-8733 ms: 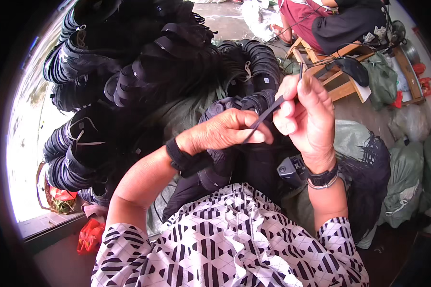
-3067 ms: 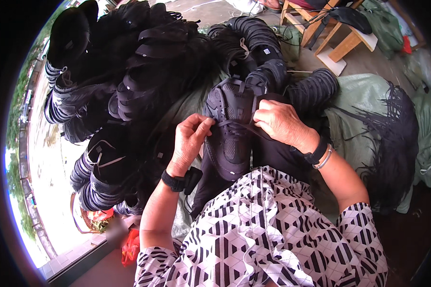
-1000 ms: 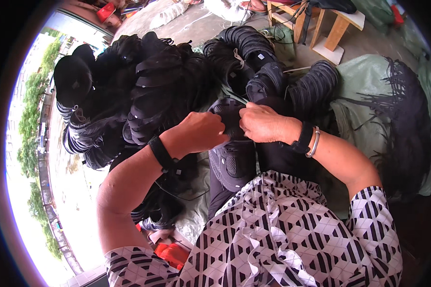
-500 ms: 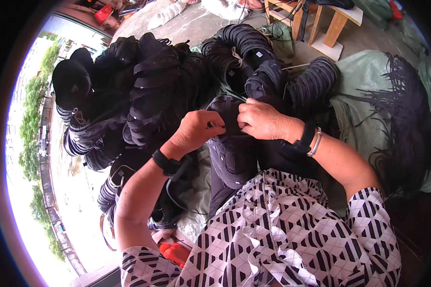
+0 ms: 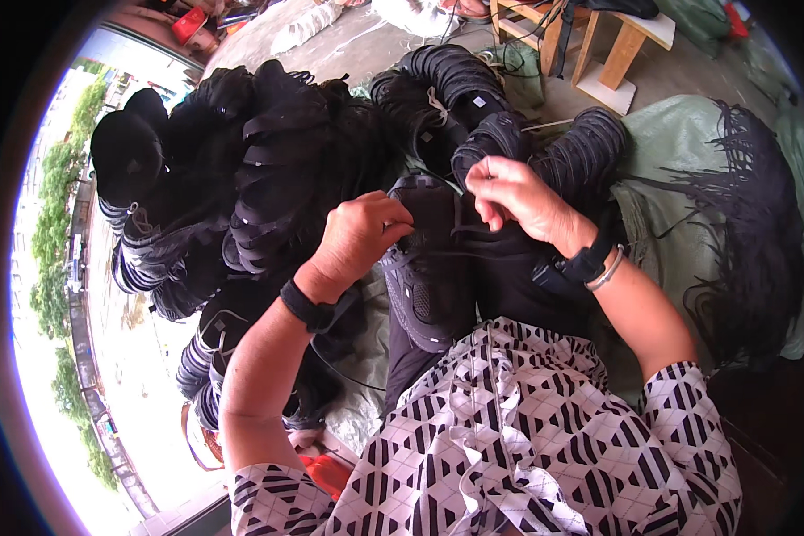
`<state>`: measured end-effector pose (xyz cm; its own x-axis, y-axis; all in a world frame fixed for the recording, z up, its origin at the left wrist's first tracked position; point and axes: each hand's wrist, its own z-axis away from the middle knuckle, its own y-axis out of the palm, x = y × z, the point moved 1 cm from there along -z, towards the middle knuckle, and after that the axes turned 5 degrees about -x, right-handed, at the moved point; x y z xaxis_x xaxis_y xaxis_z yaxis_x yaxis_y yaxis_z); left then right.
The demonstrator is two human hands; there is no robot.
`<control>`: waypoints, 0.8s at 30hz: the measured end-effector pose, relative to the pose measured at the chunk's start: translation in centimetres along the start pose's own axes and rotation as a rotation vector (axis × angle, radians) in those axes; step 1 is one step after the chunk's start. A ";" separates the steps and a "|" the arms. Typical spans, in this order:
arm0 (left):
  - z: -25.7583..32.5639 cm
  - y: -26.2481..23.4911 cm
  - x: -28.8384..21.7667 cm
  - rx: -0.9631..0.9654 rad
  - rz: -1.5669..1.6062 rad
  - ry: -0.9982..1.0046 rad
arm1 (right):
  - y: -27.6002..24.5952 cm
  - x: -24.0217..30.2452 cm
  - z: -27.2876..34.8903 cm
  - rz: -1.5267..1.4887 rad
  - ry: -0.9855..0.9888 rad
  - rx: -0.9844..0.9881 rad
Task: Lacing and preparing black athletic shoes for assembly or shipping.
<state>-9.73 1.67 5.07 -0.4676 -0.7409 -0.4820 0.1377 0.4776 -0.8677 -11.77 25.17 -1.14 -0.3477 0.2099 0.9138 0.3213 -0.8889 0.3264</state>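
Note:
A black shoe upper point(image 5: 427, 295) with a mesh toe lies across my lap, its toe toward me. My left hand point(image 5: 366, 234) is closed at the left edge of its opening, thumb and fingers pinching the upper by the lacing. Just right of the shoe, my right hand point(image 5: 520, 198) is raised, its fingers curled in. A thin dark lace point(image 5: 478, 238) runs from the shoe below that hand. Whether the right fingertips hold anything is too small to make out.
Big stacks of black shoe uppers point(image 5: 286, 170) stand to the left, and more bundled uppers point(image 5: 585, 147) lie ahead. On the right, a heap of black laces point(image 5: 750, 214) rests on a pale green sack point(image 5: 665, 143). A wooden stool point(image 5: 621, 58) stands farther off.
My right hand has come away from the shoe, up and to the right. My left hand stays by the upper's edge, shifted slightly.

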 end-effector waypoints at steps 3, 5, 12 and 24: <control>-0.9 -0.2 -0.4 0.110 -0.117 0.031 | 0.1 -0.2 0.8 -0.072 0.005 0.007; -1.4 -0.1 0.0 0.168 -0.222 0.049 | 0.2 -0.3 0.7 -0.041 -0.014 0.024; -2.9 0.7 -0.9 0.497 -0.639 0.188 | 0.1 -0.9 0.9 0.065 -0.116 0.021; -0.4 1.8 -0.5 0.173 -0.174 0.071 | 0.1 -0.9 1.0 -0.077 -0.141 -0.004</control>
<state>-9.61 3.04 3.82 -0.5564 -0.7672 -0.3192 0.1943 0.2534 -0.9476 -10.56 25.32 -1.66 -0.2435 0.3325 0.9111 0.2953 -0.8694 0.3962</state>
